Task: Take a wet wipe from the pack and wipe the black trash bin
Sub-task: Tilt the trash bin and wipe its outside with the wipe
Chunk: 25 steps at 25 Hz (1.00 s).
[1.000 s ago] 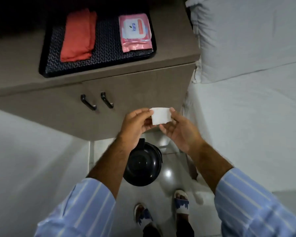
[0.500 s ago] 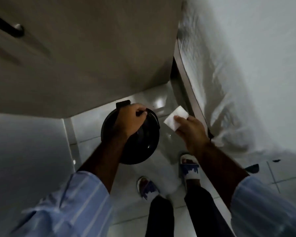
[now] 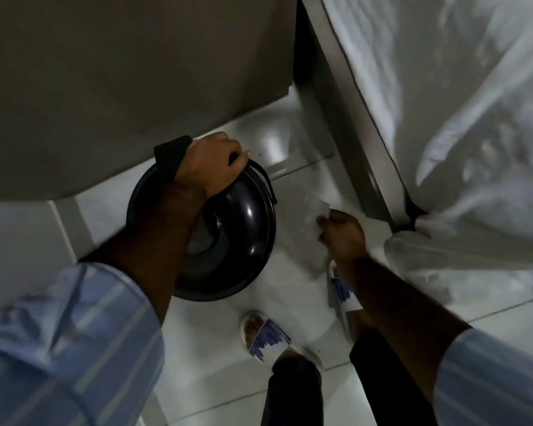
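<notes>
The round black trash bin (image 3: 240, 229) stands on the white tiled floor below the cabinet, its glossy lid facing up. My left hand (image 3: 211, 167) is closed over the bin's far rim and thin wire handle. My right hand (image 3: 340, 232) hangs to the right of the bin, apart from it, pinching a white wet wipe (image 3: 316, 210) that looks blurred. The wipe pack is out of view.
A brown cabinet (image 3: 136, 87) fills the upper left, right behind the bin. A bed with white sheets (image 3: 459, 118) runs along the right. My two sandalled feet (image 3: 265, 336) stand just below the bin on the floor.
I have bent down from the cabinet top toward the floor. My left hand let go of the wipe and took the bin's rim; my right hand lowered with the wipe beside the bin.
</notes>
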Each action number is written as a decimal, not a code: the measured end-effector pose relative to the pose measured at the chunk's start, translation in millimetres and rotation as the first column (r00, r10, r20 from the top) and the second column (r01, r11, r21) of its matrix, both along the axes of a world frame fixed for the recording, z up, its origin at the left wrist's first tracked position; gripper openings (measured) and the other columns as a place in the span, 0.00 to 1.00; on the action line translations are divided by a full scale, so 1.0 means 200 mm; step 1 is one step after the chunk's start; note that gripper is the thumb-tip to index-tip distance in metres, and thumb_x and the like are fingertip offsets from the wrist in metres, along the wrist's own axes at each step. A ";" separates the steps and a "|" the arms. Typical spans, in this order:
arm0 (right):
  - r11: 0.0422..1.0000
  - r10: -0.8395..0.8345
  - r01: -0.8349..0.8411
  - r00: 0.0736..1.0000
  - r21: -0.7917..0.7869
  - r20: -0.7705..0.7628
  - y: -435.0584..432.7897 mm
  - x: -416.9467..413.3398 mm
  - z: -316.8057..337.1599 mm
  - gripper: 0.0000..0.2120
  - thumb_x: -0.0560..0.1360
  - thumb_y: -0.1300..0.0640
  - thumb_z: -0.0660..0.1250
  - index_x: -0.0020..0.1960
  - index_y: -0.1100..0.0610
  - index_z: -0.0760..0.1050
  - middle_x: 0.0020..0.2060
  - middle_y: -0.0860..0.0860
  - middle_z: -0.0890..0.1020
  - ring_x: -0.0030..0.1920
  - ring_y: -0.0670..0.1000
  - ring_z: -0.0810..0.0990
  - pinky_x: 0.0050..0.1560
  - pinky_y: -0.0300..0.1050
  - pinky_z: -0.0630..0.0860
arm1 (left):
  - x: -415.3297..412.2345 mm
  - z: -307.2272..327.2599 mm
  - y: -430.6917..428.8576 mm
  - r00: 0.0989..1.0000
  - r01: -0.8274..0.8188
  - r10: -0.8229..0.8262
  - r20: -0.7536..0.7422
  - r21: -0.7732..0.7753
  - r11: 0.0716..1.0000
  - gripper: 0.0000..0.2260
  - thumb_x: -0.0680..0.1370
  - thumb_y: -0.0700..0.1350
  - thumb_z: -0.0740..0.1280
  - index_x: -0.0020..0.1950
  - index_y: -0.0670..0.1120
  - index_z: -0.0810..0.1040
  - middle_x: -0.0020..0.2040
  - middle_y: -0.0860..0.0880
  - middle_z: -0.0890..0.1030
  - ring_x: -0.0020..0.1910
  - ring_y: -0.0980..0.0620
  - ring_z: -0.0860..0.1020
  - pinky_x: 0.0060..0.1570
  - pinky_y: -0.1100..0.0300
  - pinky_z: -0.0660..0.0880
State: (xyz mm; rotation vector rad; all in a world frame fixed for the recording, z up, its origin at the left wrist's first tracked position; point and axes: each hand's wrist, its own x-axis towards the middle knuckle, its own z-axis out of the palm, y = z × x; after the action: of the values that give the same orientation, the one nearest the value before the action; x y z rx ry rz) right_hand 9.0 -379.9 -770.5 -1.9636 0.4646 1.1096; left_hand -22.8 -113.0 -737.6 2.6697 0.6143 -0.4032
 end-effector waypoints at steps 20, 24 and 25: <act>0.900 0.321 -0.320 0.946 0.296 0.047 0.66 -0.29 -0.30 0.21 0.86 0.45 0.57 0.65 0.57 0.81 0.61 0.56 0.85 0.63 0.55 0.82 0.69 0.51 0.76 | -0.69 0.04 0.19 0.787 -0.253 0.337 0.518 -0.227 0.940 0.13 0.81 0.53 0.70 0.40 0.48 0.85 0.38 0.54 0.81 0.37 0.61 0.79 0.46 0.72 0.72; 0.716 0.376 -0.518 0.851 0.468 0.366 0.54 -0.49 -0.19 0.25 0.85 0.52 0.52 0.82 0.53 0.66 0.82 0.48 0.67 0.83 0.47 0.63 0.84 0.46 0.59 | -0.63 0.06 0.27 0.764 -0.335 0.431 0.480 -0.276 0.901 0.13 0.82 0.48 0.69 0.40 0.45 0.84 0.38 0.45 0.82 0.38 0.49 0.81 0.42 0.68 0.73; 0.658 0.382 -0.597 0.790 0.459 0.480 0.49 -0.55 -0.17 0.27 0.84 0.56 0.51 0.84 0.53 0.62 0.84 0.48 0.63 0.84 0.46 0.59 0.84 0.44 0.56 | -0.63 0.06 0.29 0.758 -0.348 0.443 0.479 -0.278 0.895 0.13 0.82 0.47 0.68 0.40 0.44 0.84 0.38 0.44 0.82 0.38 0.47 0.81 0.41 0.65 0.73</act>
State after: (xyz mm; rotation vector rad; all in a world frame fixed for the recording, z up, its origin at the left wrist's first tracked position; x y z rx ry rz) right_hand -102.0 -281.6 -805.0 -1.6723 -0.6143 1.0244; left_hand -149.8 -54.2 -725.7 2.2380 0.8847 0.3862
